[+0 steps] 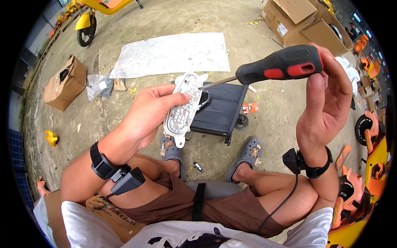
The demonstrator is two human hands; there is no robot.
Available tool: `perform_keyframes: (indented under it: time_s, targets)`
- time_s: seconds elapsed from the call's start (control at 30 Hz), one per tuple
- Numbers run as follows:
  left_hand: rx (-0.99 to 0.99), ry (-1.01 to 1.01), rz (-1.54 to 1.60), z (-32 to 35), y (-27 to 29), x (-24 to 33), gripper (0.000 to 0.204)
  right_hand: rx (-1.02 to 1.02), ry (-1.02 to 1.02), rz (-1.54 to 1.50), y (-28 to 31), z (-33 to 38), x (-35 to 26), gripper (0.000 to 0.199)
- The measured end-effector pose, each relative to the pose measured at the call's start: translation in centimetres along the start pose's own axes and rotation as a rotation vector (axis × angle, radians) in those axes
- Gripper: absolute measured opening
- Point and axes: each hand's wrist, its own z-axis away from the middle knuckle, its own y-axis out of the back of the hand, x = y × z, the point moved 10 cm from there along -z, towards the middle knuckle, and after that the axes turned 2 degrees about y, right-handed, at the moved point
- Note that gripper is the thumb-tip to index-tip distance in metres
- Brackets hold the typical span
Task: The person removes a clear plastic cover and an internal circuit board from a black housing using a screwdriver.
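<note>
Pointing leftward, the screwdriver [271,66] is gripped by its black-and-red handle in the right hand [324,99], shaft nearly level, tip set against the upper edge of the silver lamp housing [182,107]. The housing is clasped in the left hand [147,113], held upright, its long axis running top to bottom, above the knees. The two hands are kept well apart, bridged only by the tool. A dark panel [221,109] lies on the concrete floor [165,16] behind.

Screwdriver [281,64] right of lamp housing [184,107]
</note>
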Motion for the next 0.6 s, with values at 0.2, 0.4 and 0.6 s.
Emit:
perform_keyframes:
  time_s: [0.2,0.4,0.6]
  targets:
    - [0.002,0.002,0.013,0.21,-0.28,0.21,0.018,0.026,0.047,-0.099,-0.37,-0.44,-0.39,0.033]
    - [0.011,-0.005,-0.007,0.09,0.17,0.02,0.017,0.021,0.022,-0.037,-0.17,0.31,0.10,0.033]
    - [0.001,0.001,0.028,0.06,-0.07,0.06,0.017,0.016,0.029,-0.079,-0.09,0.09,0.05,0.034]
